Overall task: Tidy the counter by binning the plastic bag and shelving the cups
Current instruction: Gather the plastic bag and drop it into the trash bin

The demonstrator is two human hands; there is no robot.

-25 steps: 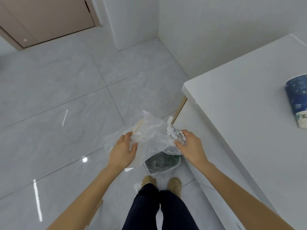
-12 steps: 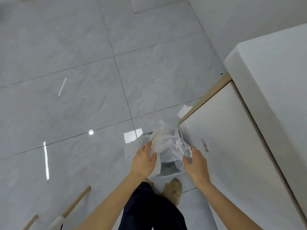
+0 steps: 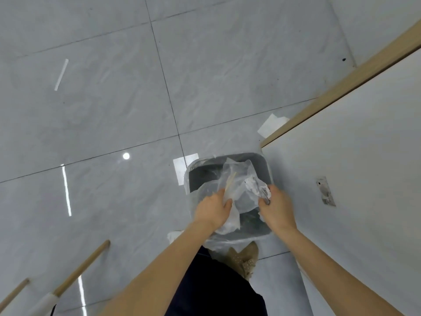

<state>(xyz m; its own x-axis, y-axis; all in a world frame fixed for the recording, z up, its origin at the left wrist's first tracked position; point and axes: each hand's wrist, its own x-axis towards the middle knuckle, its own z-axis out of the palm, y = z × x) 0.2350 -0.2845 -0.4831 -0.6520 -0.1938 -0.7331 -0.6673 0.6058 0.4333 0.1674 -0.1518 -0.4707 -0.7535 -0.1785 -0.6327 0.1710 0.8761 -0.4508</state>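
A clear, crumpled plastic bag (image 3: 239, 181) hangs between both hands, directly over the open top of a grey bin (image 3: 264, 165) on the floor. My left hand (image 3: 213, 209) pinches the bag's left edge, where a thin wooden stick shows inside. My right hand (image 3: 276, 207) grips the bag's bunched, printed right end. The bag's lower part dips inside the bin's rim. The bin has a clear liner and some dark waste at the bottom. No cups are in view.
The white cabinet front (image 3: 364, 179) with a wooden edge stands right beside the bin. Grey tiled floor spreads to the left. Wooden handles (image 3: 82, 267) lie at the lower left. My tan slipper (image 3: 243, 258) sits just below the bin.
My head has tilted down and the counter with the blue cup has left the view. Both hands have lowered the bag from above the bin into its opening.
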